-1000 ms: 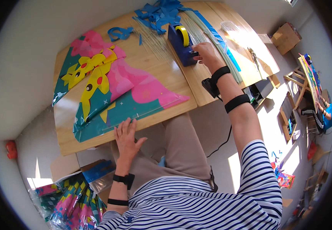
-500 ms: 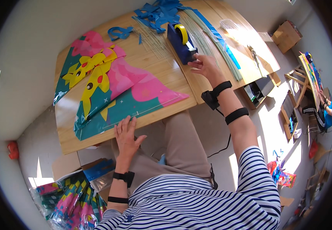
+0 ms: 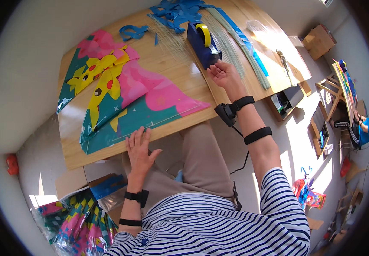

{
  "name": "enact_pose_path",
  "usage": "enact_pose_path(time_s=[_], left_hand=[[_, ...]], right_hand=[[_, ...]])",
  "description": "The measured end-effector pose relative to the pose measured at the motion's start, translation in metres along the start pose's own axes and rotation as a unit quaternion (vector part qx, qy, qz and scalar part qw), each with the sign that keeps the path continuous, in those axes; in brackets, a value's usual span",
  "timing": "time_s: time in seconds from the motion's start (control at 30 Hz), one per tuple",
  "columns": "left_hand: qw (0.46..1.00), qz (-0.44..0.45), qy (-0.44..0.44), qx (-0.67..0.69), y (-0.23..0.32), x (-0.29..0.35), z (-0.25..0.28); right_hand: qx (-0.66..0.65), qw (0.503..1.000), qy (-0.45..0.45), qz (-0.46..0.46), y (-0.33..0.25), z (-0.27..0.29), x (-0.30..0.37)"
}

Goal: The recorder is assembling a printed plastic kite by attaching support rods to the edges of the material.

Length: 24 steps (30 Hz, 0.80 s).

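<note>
A folded, thin printed sheet [image 3: 163, 100] in pink and dark green, with yellow cartoon figures, lies on the left part of the wooden table [image 3: 180, 64]. My left hand [image 3: 139, 147] rests at the near table edge with its fingers spread, the tips touching the sheet's lower border. At the table's middle stands a dark blue tape dispenser [image 3: 199, 49] carrying a yellow-cored tape roll [image 3: 204, 35]. My right hand [image 3: 226, 77] is at the dispenser's near end by the cutter, palm turned up, fingers curled and fingertips together. Any tape between them is too clear to make out.
Blue ribbons [image 3: 178, 13] and thin pale sticks [image 3: 227, 42] lie along the far side. Pliers [image 3: 283, 59] are at the right. Below left, a box [image 3: 108, 187] adjoins bagged printed sheets [image 3: 80, 222]. Another person's arm [image 3: 363, 123] shows at far right.
My right hand has rotated palm upward at the dispenser's cutter, and its fingers have curled in. My left hand stays flat on the sheet's edge.
</note>
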<state>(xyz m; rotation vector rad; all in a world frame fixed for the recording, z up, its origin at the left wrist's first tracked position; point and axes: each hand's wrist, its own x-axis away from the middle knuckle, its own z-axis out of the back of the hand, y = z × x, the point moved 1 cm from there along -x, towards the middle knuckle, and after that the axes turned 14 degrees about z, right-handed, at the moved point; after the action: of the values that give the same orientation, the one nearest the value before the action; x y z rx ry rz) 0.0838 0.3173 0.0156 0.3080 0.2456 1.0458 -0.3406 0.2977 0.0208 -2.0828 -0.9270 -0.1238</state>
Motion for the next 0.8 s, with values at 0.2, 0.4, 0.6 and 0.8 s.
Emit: enact_pose_path(time_s=[0.2, 0.4, 0.6, 0.8], left_hand=[[1.0, 0.004, -0.003, -0.002, -0.002, 0.001, 0.0], [1.0, 0.012, -0.016, 0.015, 0.0, -0.005, 0.003], [0.999, 0.015, 0.008, 0.041, -0.011, 0.001, -0.005], [0.996, 0.019, 0.051, 0.075, -0.015, 0.008, 0.005]], right_hand=[[0.039, 0.998, 0.042, 0.033, 0.011, -0.007, -0.014], [0.333, 0.931, 0.06, 0.139, 0.008, 0.011, -0.024], [0.47, 0.792, -0.361, 0.148, 0.011, -0.035, 0.042], [0.603, 0.456, -0.618, 0.216, 0.092, -0.105, 0.11]])
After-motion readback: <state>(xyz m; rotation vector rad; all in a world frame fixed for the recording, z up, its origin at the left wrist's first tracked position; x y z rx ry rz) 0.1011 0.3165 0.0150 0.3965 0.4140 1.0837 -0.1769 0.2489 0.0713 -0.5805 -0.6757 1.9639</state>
